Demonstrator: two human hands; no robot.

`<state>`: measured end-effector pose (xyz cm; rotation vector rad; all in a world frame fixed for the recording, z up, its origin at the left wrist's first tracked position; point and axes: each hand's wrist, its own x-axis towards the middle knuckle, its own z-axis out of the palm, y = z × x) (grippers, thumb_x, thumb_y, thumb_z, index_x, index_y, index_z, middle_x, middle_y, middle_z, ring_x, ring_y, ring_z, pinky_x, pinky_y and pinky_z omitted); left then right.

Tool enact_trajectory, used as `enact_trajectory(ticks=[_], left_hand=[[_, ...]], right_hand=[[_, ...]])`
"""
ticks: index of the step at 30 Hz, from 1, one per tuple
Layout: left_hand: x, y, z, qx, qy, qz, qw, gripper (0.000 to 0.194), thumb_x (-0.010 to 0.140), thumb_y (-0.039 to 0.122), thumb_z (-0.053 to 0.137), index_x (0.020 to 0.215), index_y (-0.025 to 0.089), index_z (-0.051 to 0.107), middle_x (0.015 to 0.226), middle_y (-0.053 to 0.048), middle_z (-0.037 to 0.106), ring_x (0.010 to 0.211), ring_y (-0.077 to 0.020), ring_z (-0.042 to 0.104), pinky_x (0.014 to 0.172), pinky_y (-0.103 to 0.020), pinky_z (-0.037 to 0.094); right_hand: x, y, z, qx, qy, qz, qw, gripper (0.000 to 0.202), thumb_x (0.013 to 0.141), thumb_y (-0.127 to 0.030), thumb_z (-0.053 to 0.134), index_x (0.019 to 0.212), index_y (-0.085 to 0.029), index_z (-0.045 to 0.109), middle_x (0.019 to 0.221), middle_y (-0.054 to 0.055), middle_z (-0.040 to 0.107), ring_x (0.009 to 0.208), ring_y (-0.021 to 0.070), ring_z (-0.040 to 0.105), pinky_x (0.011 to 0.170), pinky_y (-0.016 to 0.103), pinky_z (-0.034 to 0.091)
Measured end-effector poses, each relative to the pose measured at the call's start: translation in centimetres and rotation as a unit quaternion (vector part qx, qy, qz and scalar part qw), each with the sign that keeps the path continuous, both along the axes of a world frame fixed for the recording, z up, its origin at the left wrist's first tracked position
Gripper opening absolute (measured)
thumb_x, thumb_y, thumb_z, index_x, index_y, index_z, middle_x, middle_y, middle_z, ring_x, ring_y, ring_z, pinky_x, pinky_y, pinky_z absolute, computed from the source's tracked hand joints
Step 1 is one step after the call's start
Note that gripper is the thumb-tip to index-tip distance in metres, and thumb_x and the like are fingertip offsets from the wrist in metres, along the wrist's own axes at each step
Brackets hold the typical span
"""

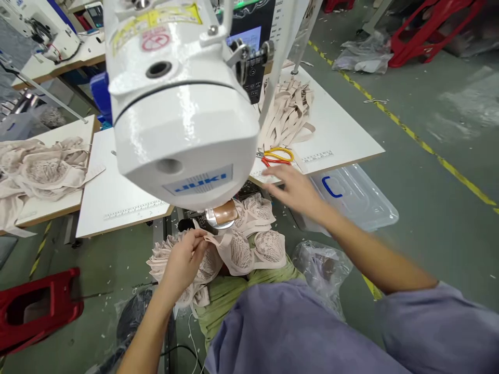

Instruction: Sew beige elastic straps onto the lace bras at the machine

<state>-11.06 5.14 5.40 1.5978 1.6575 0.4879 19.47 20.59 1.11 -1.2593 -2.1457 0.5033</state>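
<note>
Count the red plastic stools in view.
3: the lower-left stool, the upper-right stool and the top-edge stool, mostly cut off. The sewing machine may hide others.

A garment sewing workshop is shown. An industrial sewing machine (pixel 183 114) marked JUKI is mounted at a white surface (pixel 335 124) printed with ruler scales, and another machine (pixel 58 41) is set up at the left. Beige lace bras (pixel 249 249) and a heap of beige straps (pixel 286 111) are seen, and the grey-green floor (pixel 429 171) is marked with yellow tape (pixel 413 136) and littered with scraps.
</note>
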Motion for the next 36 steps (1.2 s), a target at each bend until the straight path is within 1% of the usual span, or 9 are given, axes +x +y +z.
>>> enact_trajectory(ticks=[2,4,6,9,14,18,22,26,36], left_hand=[[0.8,-0.3,-0.3,0.094,0.117,-0.022,0.988,0.019,0.098,0.031,0.045,0.098,0.021,0.062,0.089,-0.006,0.072,0.082,-0.0220,0.065,0.073,-0.036,0.050],[2.3,-0.6,-0.6,0.217,0.169,-0.064,0.959,0.020,0.098,0.027,0.046,0.086,0.020,0.061,0.088,-0.008,0.069,0.084,-0.0228,0.061,0.076,-0.037,0.048],[4.1,-0.9,-0.7,0.305,0.153,-0.104,0.934,0.022,0.099,0.025,0.044,0.081,0.019,0.057,0.078,-0.006,0.065,0.074,-0.0197,0.057,0.069,-0.032,0.045],[6.5,-1.1,-0.4,0.327,0.101,-0.110,0.933,0.025,0.101,0.025,0.040,0.079,0.020,0.052,0.066,-0.001,0.059,0.059,-0.0155,0.051,0.055,-0.028,0.036],[8.8,-0.7,1.0,0.165,-0.069,0.057,0.982,0.039,0.103,0.031,0.036,0.066,0.021,0.040,0.057,0.005,0.046,0.051,-0.0101,0.044,0.049,-0.023,0.032],[8.4,-0.3,0.9,0.158,-0.065,0.138,0.976,0.037,0.103,0.037,0.035,0.084,0.019,0.061,0.061,0.004,0.052,0.056,-0.0115,0.051,0.055,-0.023,0.039],[6.7,0.2,-0.2,0.247,0.093,0.091,0.960,0.033,0.098,0.034,0.052,0.125,0.018,0.062,0.062,0.003,0.061,0.056,-0.0133,0.056,0.055,-0.024,0.038],[5.8,1.1,-0.7,0.323,0.200,0.029,0.924,0.032,0.100,0.027,0.046,0.122,0.018,0.068,0.066,-0.001,0.069,0.057,-0.0140,0.058,0.055,-0.025,0.036],[5.3,2.2,0.2,0.301,0.265,0.034,0.916,0.032,0.100,0.032,0.047,0.117,0.022,0.072,0.065,-0.003,0.070,0.055,-0.0150,0.059,0.052,-0.025,0.033]], right_hand=[[-1.2,-4.5,0.2,-0.111,0.058,0.091,0.988,0.030,0.093,-0.046,0.057,0.107,-0.022,0.069,0.104,0.009,0.072,0.094,0.0241,0.066,0.085,0.041,0.053],[-2.5,-8.6,0.1,-0.209,0.058,0.229,0.949,0.043,0.088,-0.056,0.062,0.116,-0.023,0.067,0.114,0.009,0.070,0.104,0.0248,0.064,0.092,0.040,0.051],[-3.8,-11.4,-0.2,-0.245,0.086,0.276,0.925,0.066,0.077,-0.068,0.067,0.123,-0.020,0.064,0.122,0.013,0.065,0.113,0.0293,0.059,0.099,0.044,0.047],[-5.5,-12.9,-0.2,-0.301,0.228,0.236,0.895,0.074,0.078,-0.078,0.054,0.119,-0.017,0.064,0.115,0.014,0.065,0.107,0.0280,0.060,0.099,0.045,0.046],[-6.8,-11.2,2.3,-0.382,0.399,0.064,0.831,0.035,0.095,-0.053,0.052,0.093,-0.019,0.062,0.073,0.000,0.059,0.065,0.0129,0.055,0.063,0.026,0.046],[-7.3,-7.8,3.9,-0.325,0.385,0.035,0.863,0.019,0.088,-0.038,0.064,0.089,-0.020,0.058,0.068,-0.003,0.058,0.060,0.0109,0.053,0.059,0.023,0.042],[-7.9,-4.0,4.2,-0.277,0.299,0.037,0.912,0.013,0.085,-0.032,0.063,0.087,-0.020,0.057,0.061,-0.007,0.054,0.054,0.0089,0.046,0.056,0.023,0.035],[-8.8,-1.1,4.4,-0.218,0.226,0.076,0.946,0.007,0.082,-0.025,0.061,0.085,-0.020,0.057,0.059,-0.007,0.055,0.058,0.0124,0.051,0.063,0.027,0.040],[-9.8,0.7,4.6,-0.151,0.155,0.101,0.971,0.004,0.087,-0.024,0.057,0.089,-0.023,0.061,0.066,-0.001,0.057,0.079,0.0223,0.058,0.080,0.037,0.046]])
